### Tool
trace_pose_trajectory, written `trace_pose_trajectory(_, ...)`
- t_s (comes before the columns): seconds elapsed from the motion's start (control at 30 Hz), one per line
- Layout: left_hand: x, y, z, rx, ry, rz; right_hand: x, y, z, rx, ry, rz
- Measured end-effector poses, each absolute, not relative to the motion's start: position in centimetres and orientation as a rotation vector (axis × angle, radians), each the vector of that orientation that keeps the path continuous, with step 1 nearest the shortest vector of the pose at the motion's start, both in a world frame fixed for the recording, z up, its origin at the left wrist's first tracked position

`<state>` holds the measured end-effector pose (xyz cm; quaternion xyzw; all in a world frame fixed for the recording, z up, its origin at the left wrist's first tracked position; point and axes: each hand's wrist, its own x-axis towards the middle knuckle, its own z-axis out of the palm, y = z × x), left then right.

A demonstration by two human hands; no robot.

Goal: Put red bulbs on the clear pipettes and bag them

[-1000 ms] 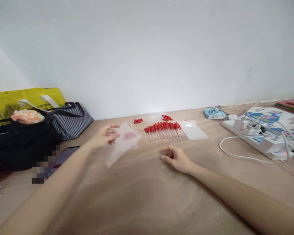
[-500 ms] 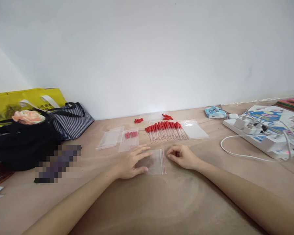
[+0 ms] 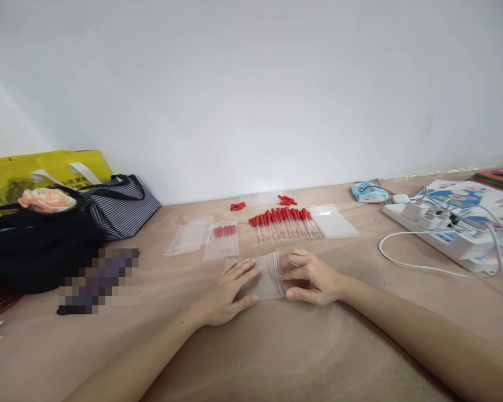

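Observation:
A clear zip-lock bag (image 3: pixel 267 282) with a red line along its right edge lies in front of me. My left hand (image 3: pixel 230 293) rests on its left part, fingers spread and open. At the red-lined edge is my right hand (image 3: pixel 312 277), its fingers bent and its thumb apart from them. Those fingertips touch the edge, which bows slightly. Just beyond lies a row of droppers with red bulbs (image 3: pixel 283 223). Left of that row, another clear bag (image 3: pixel 220 251) has several red-bulbed droppers in it.
Clear bags lie in stacks at left (image 3: pixel 186 239) and right (image 3: pixel 333 223). Loose red bulbs (image 3: pixel 237 206) sit near the wall. A power strip (image 3: pixel 440 237) with cables and a blue face mask (image 3: pixel 369 192) are at right. A striped bag (image 3: pixel 126 209) and black bag (image 3: pixel 42 251) stand at left.
My right hand has unfolded from a loose curl and come to the bag's red-lined edge, which now curves. My left hand has shifted slightly toward me and lies flatter on the bag.

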<state>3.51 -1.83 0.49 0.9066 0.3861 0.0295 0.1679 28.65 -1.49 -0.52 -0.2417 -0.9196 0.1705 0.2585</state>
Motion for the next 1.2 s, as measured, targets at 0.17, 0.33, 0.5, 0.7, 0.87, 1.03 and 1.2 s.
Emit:
trace_pose_trajectory(0.17, 3.3, -1.8, 0.4, 2.526, 1.13, 0.127, 28.8, -1.5, -1.0, -0.573, -2.583, 0.613)
trace_pose_trajectory(0.33, 2.3, -1.1, 0.3, 2.465, 1.157, 0.285, 29.1, -1.0, -1.1, -0.655, -2.56, 0.744)
trace_pose_trajectory(0.5, 1.7, -0.8, 0.4, 2.523, 1.035, 0.286, 29.6, -0.5, -1.2, -0.659, -2.392, 0.971)
trace_pose_trajectory(0.7, 1.9, -0.9, 0.2, 2.514, 1.1, 0.277, 30.2, 0.8, -0.9, -0.726, -2.269, 1.055)
trace_pose_trajectory(0.87, 2.1, -0.8, 0.2, 2.552, 1.081, 0.278, 29.1, 5.0, -0.7, -1.29, -2.028, 0.597)
trace_pose_trajectory(1.03, 2.1, -1.0, 0.3, 2.537, 1.069, 0.291, 26.2, 10.2, -0.3, -1.672, -1.741, 0.294)
trace_pose_trajectory(1.2, 1.6, -1.1, 0.5, 2.455, 1.058, 0.268, 23.6, 13.4, -0.4, -1.8, -1.634, 0.221)
